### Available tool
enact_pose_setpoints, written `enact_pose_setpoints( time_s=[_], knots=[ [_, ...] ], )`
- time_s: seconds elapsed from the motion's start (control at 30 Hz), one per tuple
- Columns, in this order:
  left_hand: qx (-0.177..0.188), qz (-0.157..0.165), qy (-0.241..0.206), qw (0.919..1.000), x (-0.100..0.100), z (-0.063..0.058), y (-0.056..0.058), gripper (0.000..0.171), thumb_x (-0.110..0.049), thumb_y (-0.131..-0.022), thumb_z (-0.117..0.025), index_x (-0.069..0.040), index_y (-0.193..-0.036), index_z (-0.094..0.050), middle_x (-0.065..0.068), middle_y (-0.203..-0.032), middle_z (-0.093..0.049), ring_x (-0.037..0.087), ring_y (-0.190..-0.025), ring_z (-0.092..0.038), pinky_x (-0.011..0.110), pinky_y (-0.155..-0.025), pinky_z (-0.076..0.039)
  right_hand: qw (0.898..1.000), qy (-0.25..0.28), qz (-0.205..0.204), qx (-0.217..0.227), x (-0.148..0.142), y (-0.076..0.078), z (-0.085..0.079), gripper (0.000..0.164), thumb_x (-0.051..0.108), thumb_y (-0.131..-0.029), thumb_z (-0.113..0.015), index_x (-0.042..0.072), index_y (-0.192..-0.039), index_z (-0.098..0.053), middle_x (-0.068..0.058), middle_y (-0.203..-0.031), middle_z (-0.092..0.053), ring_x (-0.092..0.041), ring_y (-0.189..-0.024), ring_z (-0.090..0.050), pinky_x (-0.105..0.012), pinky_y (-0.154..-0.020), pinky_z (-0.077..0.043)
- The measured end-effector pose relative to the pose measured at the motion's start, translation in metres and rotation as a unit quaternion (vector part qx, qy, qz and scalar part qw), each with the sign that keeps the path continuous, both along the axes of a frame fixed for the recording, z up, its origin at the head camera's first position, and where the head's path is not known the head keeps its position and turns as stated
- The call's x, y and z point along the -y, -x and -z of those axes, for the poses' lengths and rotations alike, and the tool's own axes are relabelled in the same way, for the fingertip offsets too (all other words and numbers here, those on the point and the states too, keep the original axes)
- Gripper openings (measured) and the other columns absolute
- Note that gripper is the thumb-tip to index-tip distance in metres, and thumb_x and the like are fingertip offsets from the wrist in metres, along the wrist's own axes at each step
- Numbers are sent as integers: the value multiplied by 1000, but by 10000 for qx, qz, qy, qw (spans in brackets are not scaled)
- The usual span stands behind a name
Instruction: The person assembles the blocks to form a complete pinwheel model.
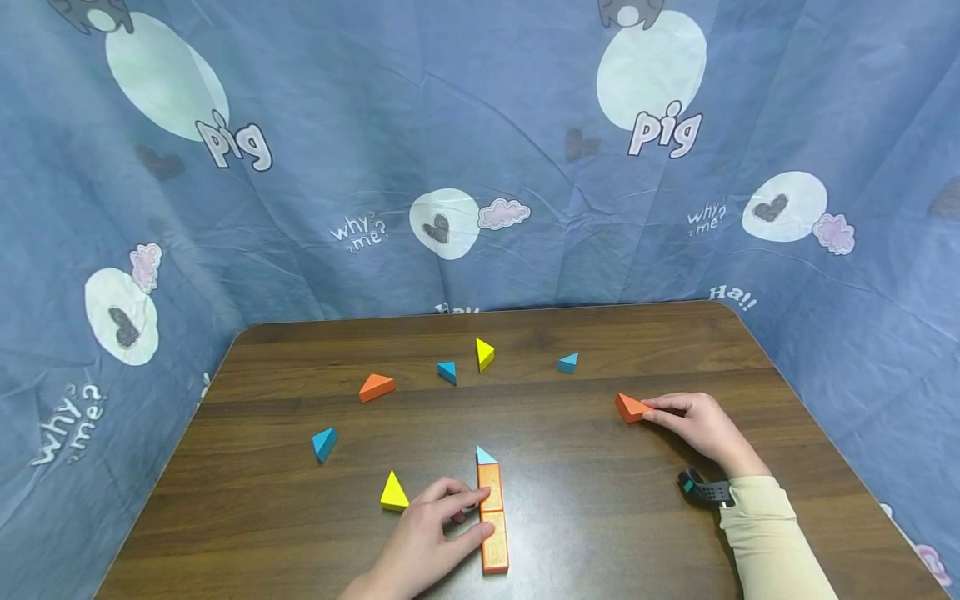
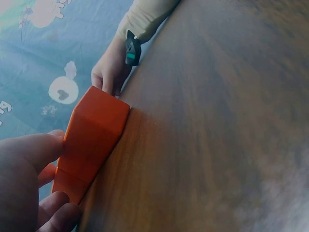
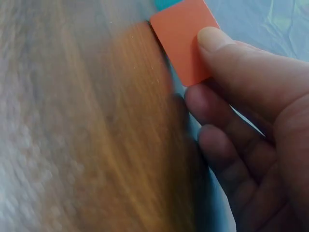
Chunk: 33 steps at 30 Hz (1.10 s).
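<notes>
Two orange-edged rectangular wooden blocks [image 1: 491,487] lie end to end in a column on the table, with a light blue triangular block [image 1: 486,456] at the far end. My left hand [image 1: 431,533] rests its thumb and a forefinger on these blocks from the left side. Seen from the left wrist, the orange side of the column [image 2: 94,130] lies beside the fingertips. Over at the right, my right hand [image 1: 701,425] pinches an orange triangular block [image 1: 628,408] between thumb and fingers. Its flat orange face [image 3: 181,43] shows under the thumb in the right wrist view.
A yellow triangular block [image 1: 393,493] lies just left of my left hand. Farther back are blue triangular blocks [image 1: 324,444], another orange one [image 1: 377,387] and another yellow one [image 1: 485,354]. A blue printed cloth [image 1: 487,275] hangs behind the brown table [image 1: 262,500].
</notes>
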<state>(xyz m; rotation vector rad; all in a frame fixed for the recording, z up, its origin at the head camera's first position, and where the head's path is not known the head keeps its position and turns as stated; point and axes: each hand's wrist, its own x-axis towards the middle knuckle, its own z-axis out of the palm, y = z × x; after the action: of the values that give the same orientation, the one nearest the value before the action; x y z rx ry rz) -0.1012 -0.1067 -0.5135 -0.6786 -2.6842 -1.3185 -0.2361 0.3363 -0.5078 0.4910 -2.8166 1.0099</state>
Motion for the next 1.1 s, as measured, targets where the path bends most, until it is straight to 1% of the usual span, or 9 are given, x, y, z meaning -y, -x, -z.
enact_pose_setpoints(
  time_s=[0.1, 0.3, 0.63, 0.77, 0.93, 1.1],
  knots=[
    [-30, -2, -8, 10000, 0, 1, 0, 39, -45, -90, -71, -25, -123, -71, -13, -104, -57, 4, -81, -54, 22, -68, -47, 10000, -17, -4, -58, 1, 0, 0, 25, 33, -88, -76, 18, -108, -79, 2, -101, -74, -13, -94, -67, -36, -80, -54],
    [24, -4, 71, 10000, 1, 1, 0, 39, -46, -90, -70, -25, -123, -71, -14, -104, -56, 3, -81, -53, 21, -67, -46, 9998, 28, -93, -198, 6, 0, -4, 23, 31, -88, -77, 19, -107, -79, 3, -101, -73, -12, -94, -67, -34, -79, -54],
    [289, -17, 249, 9993, 3, -3, 1, 43, -51, -90, -68, -26, -125, -70, -14, -105, -55, 3, -82, -53, 21, -67, -46, 9983, 123, -347, -451, 23, 2, -16, 22, 28, -86, -79, 21, -107, -79, 7, -100, -73, -9, -93, -67, -27, -78, -53],
    [276, -23, 266, 9993, 3, -2, 0, 43, -52, -89, -69, -28, -125, -70, -15, -106, -55, 2, -83, -53, 21, -68, -46, 9977, 265, -465, -413, 33, 5, -21, 21, 26, -86, -79, 20, -106, -79, 6, -102, -73, -9, -92, -67, -26, -76, -53],
    [260, -19, 239, 9994, 1, -2, 0, 42, -51, -89, -69, -28, -125, -70, -15, -106, -55, 3, -82, -53, 21, -69, -47, 9962, 486, -673, -251, 48, 8, -27, 21, 25, -87, -78, 18, -107, -79, 3, -102, -73, -12, -94, -67, -28, -75, -54],
    [61, 10, 128, 9999, 1, -2, 0, 40, -47, -90, -70, -26, -124, -71, -13, -105, -56, 4, -82, -55, 22, -69, -48, 9936, 570, -948, -229, 66, 15, -30, 19, 22, -87, -78, 17, -106, -79, 5, -100, -73, -12, -94, -67, -30, -76, -55]
  ],
)
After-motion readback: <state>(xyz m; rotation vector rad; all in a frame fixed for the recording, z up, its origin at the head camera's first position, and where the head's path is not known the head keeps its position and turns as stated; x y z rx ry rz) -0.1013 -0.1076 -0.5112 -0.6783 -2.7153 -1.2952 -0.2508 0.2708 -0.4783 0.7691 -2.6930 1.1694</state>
